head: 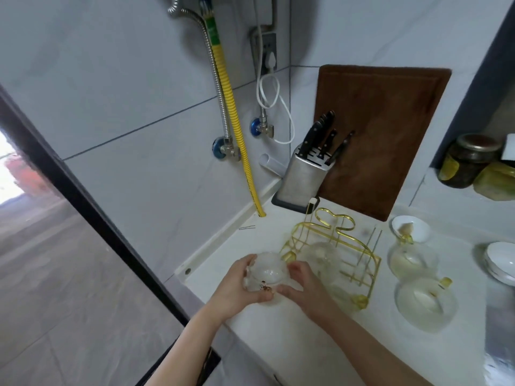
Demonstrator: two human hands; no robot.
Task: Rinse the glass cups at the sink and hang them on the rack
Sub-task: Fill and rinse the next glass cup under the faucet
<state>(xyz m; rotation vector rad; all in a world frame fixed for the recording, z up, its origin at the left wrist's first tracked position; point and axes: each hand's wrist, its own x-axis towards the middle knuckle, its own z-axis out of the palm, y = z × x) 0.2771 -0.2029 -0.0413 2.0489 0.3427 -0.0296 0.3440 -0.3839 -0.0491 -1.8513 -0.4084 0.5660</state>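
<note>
A clear glass cup (267, 271) is held between both hands at the left end of the white counter. My left hand (237, 288) grips its left side, fingers curled under it. My right hand (299, 282) grips its right side. Just to the right stands a gold wire rack (334, 246). One glass cup (320, 254) hangs upside down on the rack, and another glass cup (345, 298) with a yellow handle sits at the rack's front. Two more glass cups stand on the counter further right, a far cup (409, 257) and a near cup (426, 302).
A knife block (303, 174) and a brown cutting board (384, 135) lean at the back corner. A white bowl (411, 227) and stacked white dishes (501, 263) sit at the right. Jars (468, 160) fill a wall niche. The sink edge (501, 330) shows at the far right.
</note>
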